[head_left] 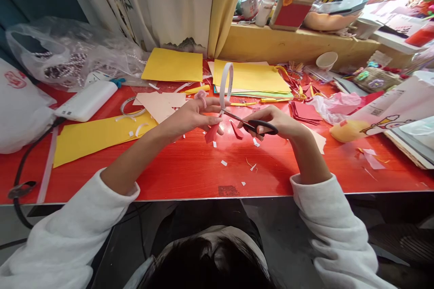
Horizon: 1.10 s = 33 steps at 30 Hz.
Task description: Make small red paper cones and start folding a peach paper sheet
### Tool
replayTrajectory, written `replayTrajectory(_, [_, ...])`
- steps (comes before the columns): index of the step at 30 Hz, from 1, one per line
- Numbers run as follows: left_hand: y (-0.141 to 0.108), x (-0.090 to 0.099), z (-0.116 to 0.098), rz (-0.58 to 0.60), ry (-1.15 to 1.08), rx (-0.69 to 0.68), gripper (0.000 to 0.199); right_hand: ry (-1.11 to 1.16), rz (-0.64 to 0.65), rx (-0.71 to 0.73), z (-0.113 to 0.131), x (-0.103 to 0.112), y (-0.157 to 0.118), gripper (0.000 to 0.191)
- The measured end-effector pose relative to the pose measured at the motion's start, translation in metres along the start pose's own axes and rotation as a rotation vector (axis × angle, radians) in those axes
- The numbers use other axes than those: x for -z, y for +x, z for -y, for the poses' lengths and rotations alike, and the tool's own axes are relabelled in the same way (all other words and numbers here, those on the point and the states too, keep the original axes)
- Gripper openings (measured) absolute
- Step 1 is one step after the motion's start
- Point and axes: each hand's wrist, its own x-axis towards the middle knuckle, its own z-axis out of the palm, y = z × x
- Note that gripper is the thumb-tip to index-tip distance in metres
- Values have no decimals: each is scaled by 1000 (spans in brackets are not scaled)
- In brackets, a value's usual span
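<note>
My left hand (200,115) grips a thin white roll of tape (223,86), which stands upright above the fingers. A small folded red paper piece (212,133) is also at those fingertips, below the roll. In my right hand (276,122) is a pair of black-handled scissors (261,126). Their blades point left and reach the lower end of the tape roll at my left fingertips; whether they touch the tape I cannot tell. Another red paper scrap (236,130) shows just under the blades. Small white scraps (224,162) lie on the red table (183,171) beneath both hands.
Yellow sheets (172,65) and a paper stack (252,76) lie at the back. A second tape roll (130,106) rests left, near a white box-shaped device (86,100). Red paper squares (305,113) and a drink cup lying on its side (383,108) are right.
</note>
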Motion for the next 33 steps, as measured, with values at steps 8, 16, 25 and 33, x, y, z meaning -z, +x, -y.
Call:
replayTrajectory(8, [2,0,6,49,-21,4,37,-17,23,-46,5,-3,0,52])
replayTrajectory(16, [1,0,5,62,-17,6,40,-30,24,-50,4,-2,0,52])
replayTrajectory(25, [2,-1,6,38,14,-3,39,-54,0,-45,3,-3,0,45])
replayTrajectory(33, [2,-2,7,19,-6,-8,38,-55,25,-12,1,-3,1,42])
